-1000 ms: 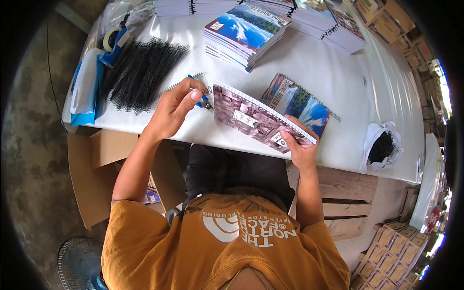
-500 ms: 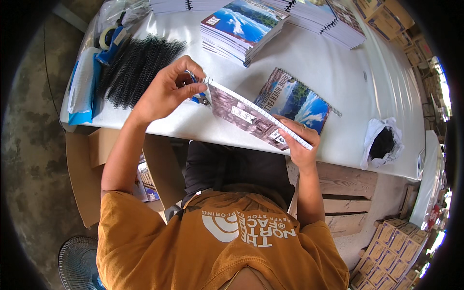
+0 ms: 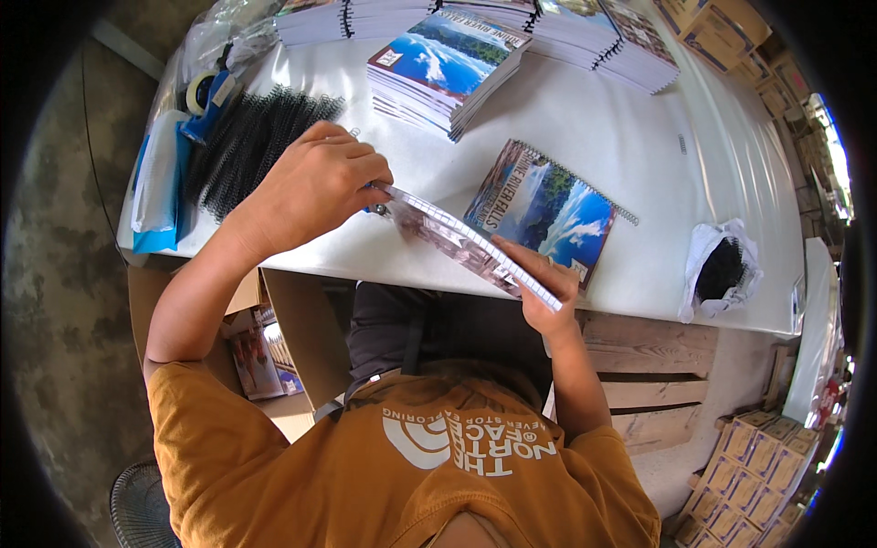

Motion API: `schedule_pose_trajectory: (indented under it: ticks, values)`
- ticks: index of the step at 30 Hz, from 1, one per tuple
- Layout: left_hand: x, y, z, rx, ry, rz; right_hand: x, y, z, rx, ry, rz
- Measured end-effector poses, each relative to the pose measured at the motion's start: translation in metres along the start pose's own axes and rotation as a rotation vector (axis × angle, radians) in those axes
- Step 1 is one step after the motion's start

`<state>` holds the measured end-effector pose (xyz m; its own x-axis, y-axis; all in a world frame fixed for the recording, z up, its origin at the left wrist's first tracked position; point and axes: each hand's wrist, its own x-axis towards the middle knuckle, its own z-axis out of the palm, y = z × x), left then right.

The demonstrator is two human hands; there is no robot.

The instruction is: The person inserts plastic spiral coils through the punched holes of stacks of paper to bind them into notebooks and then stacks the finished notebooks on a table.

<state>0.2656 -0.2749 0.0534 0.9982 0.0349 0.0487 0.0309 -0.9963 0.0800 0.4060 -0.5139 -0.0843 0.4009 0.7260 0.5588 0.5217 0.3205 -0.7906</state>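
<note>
My right hand grips the right end of a spiral-bound notebook, tilted above the front edge of the table with its bound edge upward. At the other end of that edge, my left hand is closed, its fingertips at the corner of the binding. Blue-handled pliers are in this hand, mostly hidden behind the fingers and notebook. Beyond the held notebook lies another spiral notebook with a landscape cover. A pile of black plastic spiral coils is behind my left forearm.
A notebook stack stands further back, with more bound stacks behind. At the left are a blue tape dispenser and a wrapped packet. A white bag holds black pieces. An open carton sits below the table.
My left hand has turned over, its back now up, hiding most of the pliers. The notebook has shifted slightly left and towards me, tipping so less of its cover shows.
</note>
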Motion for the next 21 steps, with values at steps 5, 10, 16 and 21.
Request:
schedule_pose_trajectory:
  ticks: [5,10,16,21]
  values:
    - [-0.001,0.005,0.007,0.1,0.273,0.069,-0.002,-0.001,0.003,0.008,0.023,0.002]
    - [0.007,0.009,-0.018,0.135,-0.118,-0.059,-0.002,-0.003,0.003,-0.007,0.026,-0.016]
    - [0.003,0.0,0.006,0.224,0.138,0.142,-0.002,-0.01,0.006,-0.04,0.045,-0.038]
    - [-0.022,0.008,0.109,0.148,0.621,0.064,-0.004,-0.014,0.013,-0.04,0.064,-0.081]
